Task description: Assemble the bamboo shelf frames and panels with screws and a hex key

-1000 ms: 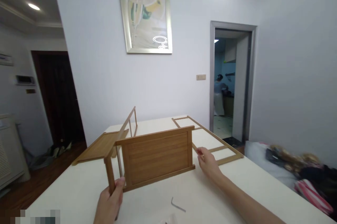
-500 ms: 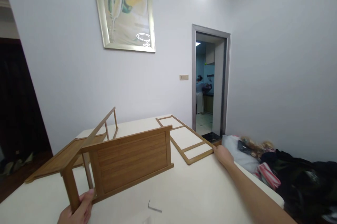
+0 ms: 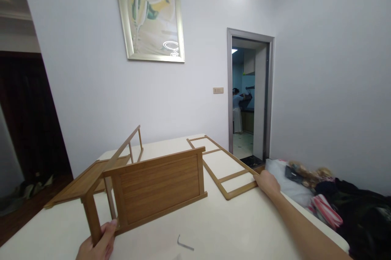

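Note:
A partly joined brown wooden furniture frame [image 3: 161,186], with a solid side panel and slim rails, stands on the white table [image 3: 244,227]. My left hand [image 3: 99,241] is closed around its near leg at the lower left. At the table's right edge my right hand [image 3: 267,182] grips the corner of a flat wooden ladder-like frame [image 3: 233,177], which has crossbars and lies on the tabletop. Between my hands, closer to me, rests an L-shaped hex key [image 3: 185,244]. A second wooden panel [image 3: 76,180] lies behind the leg on the left.
Clothes and bags [image 3: 339,199] are heaped beyond the table's right edge. A doorway [image 3: 250,101] opens at the back, with a person [image 3: 237,109] in the room behind. A framed picture [image 3: 154,19] hangs on the wall.
The whole view has shifted, so everything appears slightly farther right. The flat frame's near end sits a little closer to me, with my right hand still on it. My left hand keeps its hold.

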### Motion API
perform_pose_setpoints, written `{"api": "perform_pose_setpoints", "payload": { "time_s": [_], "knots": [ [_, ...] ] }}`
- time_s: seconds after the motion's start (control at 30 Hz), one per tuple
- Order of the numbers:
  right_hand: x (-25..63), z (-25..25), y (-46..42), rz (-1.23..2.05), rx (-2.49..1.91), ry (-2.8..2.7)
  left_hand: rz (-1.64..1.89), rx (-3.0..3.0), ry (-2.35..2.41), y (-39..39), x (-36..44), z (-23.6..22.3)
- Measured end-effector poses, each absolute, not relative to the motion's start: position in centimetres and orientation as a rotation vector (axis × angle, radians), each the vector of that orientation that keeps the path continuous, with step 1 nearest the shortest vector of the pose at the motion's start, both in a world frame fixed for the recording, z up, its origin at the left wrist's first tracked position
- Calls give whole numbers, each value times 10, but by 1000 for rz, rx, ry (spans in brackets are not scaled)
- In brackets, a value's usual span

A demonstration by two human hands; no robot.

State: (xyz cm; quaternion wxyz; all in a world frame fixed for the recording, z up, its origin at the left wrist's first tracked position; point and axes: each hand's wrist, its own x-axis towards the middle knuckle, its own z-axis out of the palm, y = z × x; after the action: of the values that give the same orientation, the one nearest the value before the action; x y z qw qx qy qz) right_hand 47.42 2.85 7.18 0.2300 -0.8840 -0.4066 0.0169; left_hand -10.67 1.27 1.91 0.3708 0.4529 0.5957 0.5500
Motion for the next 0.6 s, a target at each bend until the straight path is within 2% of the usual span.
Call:
{"api": "perform_pose_setpoints", "payload": {
  "time_s": [0.37, 0.6],
  "knots": [
    [462, 79, 29, -172, -2391, -1179, 1395, 1259, 1527, 11, -105, 17],
    [456, 72, 28, 18, -2421, -1390, 1409, 1229, 1529, 5, -101, 20]
  ]
}}
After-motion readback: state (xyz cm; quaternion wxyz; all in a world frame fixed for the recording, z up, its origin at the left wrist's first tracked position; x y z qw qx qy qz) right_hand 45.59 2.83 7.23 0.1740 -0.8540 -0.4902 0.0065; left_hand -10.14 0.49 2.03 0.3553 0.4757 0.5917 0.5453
